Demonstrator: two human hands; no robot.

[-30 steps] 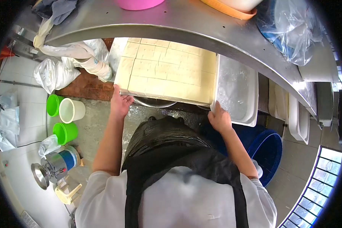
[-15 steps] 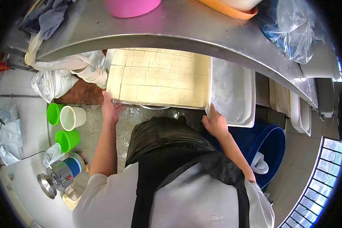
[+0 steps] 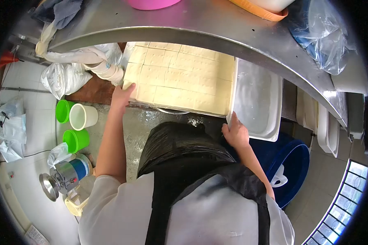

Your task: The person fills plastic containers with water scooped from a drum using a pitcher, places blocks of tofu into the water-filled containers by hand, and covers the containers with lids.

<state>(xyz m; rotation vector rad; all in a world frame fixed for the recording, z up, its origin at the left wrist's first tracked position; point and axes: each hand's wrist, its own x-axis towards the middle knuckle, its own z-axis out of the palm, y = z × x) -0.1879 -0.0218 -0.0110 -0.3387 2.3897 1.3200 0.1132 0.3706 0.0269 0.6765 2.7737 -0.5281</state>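
A wide, pale-yellow rectangular slab, its top scored into blocks, lay in front of me, its far edge hidden behind a grey steel bench. My left hand was at the slab's near left corner, thumb spread over the top; the other fingers were out of sight, so how far they had closed underneath could not be told. My right hand was at the near right corner, forefinger straight along a thin white edge, the rest curled; whether they gripped anything was hidden too.

Just right of the slab stood a white, round-cornered tray holding what looked like clear water. A curved metal rim showed beneath the slab's near side.

If one corner rose ahead of the other, I judged, the slab could twist and split along its scored lines. My thumb, pressing hard, might dent a corner block. A sideways drift could catch the tray and slop its water.
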